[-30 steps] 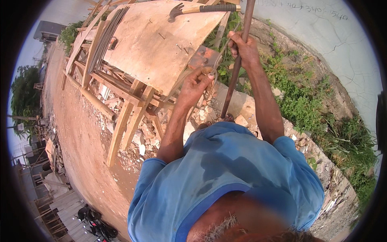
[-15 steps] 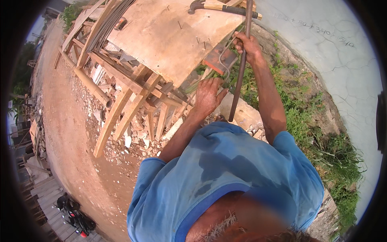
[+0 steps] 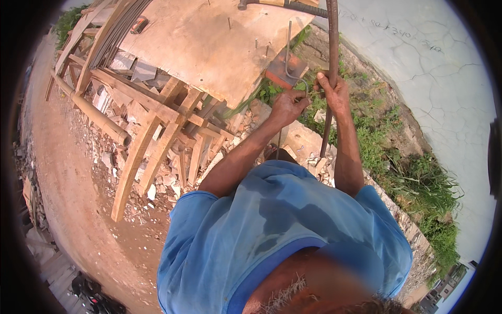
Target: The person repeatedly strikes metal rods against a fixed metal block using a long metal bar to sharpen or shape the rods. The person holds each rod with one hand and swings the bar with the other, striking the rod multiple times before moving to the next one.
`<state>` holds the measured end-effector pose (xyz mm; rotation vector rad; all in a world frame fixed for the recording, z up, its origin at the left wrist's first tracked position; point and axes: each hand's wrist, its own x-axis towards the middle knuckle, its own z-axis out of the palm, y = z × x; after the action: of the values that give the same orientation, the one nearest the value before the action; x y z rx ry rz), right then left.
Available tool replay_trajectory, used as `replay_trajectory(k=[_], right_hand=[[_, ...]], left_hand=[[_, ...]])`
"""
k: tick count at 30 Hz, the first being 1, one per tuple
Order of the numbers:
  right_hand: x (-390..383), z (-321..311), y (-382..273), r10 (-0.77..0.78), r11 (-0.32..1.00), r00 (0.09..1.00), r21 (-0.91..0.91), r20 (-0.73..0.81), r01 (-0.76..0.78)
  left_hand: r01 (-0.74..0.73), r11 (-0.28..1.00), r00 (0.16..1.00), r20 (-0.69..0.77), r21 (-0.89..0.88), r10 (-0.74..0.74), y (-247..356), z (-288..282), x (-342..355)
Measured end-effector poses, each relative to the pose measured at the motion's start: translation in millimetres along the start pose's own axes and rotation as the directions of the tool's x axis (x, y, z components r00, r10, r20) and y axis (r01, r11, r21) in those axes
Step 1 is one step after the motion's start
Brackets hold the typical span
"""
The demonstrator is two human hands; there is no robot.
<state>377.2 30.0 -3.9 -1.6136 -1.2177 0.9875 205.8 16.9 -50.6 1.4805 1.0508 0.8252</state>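
Observation:
My left hand [image 3: 288, 107] is closed in a pinch on a thin bent steel rod [image 3: 287, 49]. Its upper part stands straight, then hooks round beside the fingers, and a thin length shows under the hand. My right hand [image 3: 335, 93] is wrapped round a long dark metal bar [image 3: 333, 44], thumb pointing up. The bar stands nearly upright, its lower end over the rubble. Just beyond both hands sits a red-orange block-like piece [image 3: 286, 71] at the edge of a plywood board [image 3: 209, 49].
Nails stick up from the board. A hammer [image 3: 285, 4] lies at its far edge, a small orange-black tool [image 3: 139, 24] and long dark rods [image 3: 117, 39] at its left. Timber legs [image 3: 137, 166] and rubble stand left, a bamboo pole [image 3: 107, 124] beyond. Weeds and a cracked wall [image 3: 418, 68] border the right.
My left hand has moved right from the board's near edge and now grips the bent rod. My right hand has shifted slightly down and right, and the bar stands more upright.

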Motion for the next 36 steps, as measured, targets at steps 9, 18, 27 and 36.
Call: replay_trajectory(k=[9,18,27,36], right_hand=[[-93.1,-5.3,43.1,0.017,0.991,0.996,0.131,-0.083,-0.006],[-56.6,-48.6,41.5,0.092,0.931,0.946,0.309,0.31,-0.192],[-13.1,-76.9,28.3,0.073,0.984,0.903,0.118,0.424,-0.135],[-20.1,-62.9,41.4,0.15,0.947,0.859,0.18,0.489,-0.268]], left_hand=[[0.015,0.769,0.986,-0.118,-0.639,-0.118,24.3,57.6,21.5],[-0.083,0.835,0.955,-0.284,-0.543,-0.09,28.5,81.7,56.4],[0.04,0.964,0.947,-0.299,-0.262,-0.12,32.1,64.3,74.5],[-0.231,0.972,0.782,-0.603,-0.042,0.16,49.4,-10.4,12.5]])
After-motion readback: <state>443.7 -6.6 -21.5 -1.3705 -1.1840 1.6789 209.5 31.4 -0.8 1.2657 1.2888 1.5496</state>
